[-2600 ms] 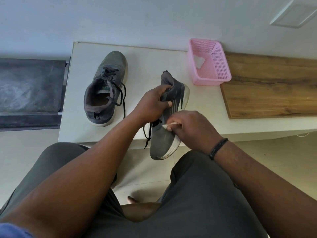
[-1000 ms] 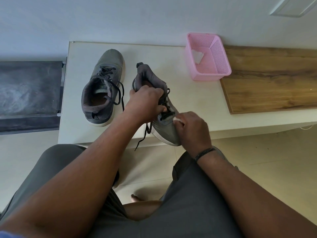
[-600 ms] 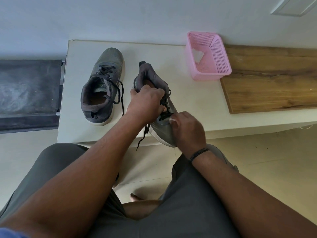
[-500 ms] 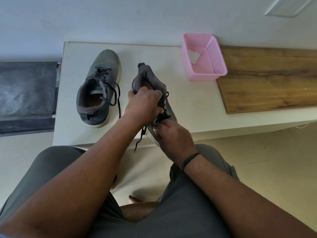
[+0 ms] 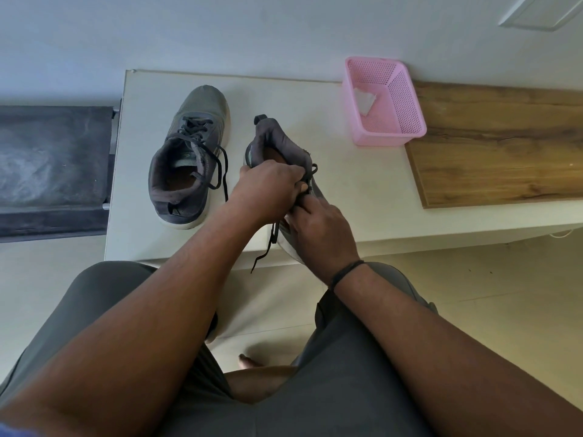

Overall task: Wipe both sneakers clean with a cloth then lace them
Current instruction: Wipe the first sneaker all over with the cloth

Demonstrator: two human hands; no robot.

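Head view: the left hand [image 5: 268,187] grips the collar of the grey sneaker [image 5: 277,146], probably steadying it, heel far and toe near, over the tabletop [image 5: 362,190] edge. The right hand [image 5: 318,228] curls at its black lace [image 5: 268,244]; whether it still holds a cloth cannot be told. The second sneaker [image 5: 189,152] sits left, laces loose.

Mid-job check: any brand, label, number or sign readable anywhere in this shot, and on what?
No readable text.
Insole of the grey laced sneaker on the white table: a pale mark, too blurred to read.
Grey sneaker in both hands: no lettering visible.
Pink perforated plastic basket: none.
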